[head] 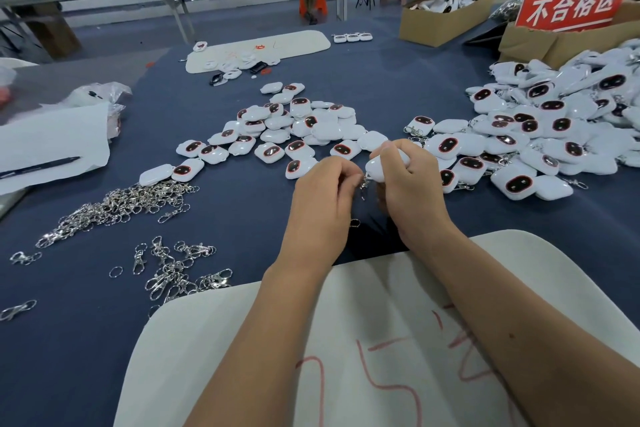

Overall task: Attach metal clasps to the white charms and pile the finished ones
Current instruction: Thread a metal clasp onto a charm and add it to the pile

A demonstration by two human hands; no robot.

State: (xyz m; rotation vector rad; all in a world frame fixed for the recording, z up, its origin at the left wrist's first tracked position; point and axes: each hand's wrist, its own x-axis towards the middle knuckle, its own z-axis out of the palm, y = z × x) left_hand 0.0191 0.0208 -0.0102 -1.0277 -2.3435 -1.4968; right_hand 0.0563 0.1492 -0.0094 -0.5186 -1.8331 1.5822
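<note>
the right hand (403, 180) has its fingers curled round one white charm (382, 168), holding it just above the blue table (242, 204). the left hand (323, 184) sits right beside it, fingertips pinched together on a metal clasp (364, 184) that dangles at the charm's lower edge. the join itself is tiny and partly hidden by the fingers, so it is probably being threaded on, but i cannot tell whether the ring is through yet.

taking the held charm as the landmark: the loose charms (294, 128) without clasps lie just beyond it and to its left. the finished pile (540, 135) spreads to its right, some with clasps showing at their edges. the heap of spare clasps (117, 204) lies well to its left, with a few scattered ones nearer the person. a white mat (346, 340) with red marks lies under the forearms, nearer than the charm.

the charm looks like a light, hard, glossy shell, likely slippery, so a wrap of the fingers round its sides seems better than a fingertip pinch. the dark window on its face may scuff or smudge, so keep off it. the clasp is small, stiff and springy; it is best pinched by its ring end, close to the charm's loop, so it cannot twist away.
</note>
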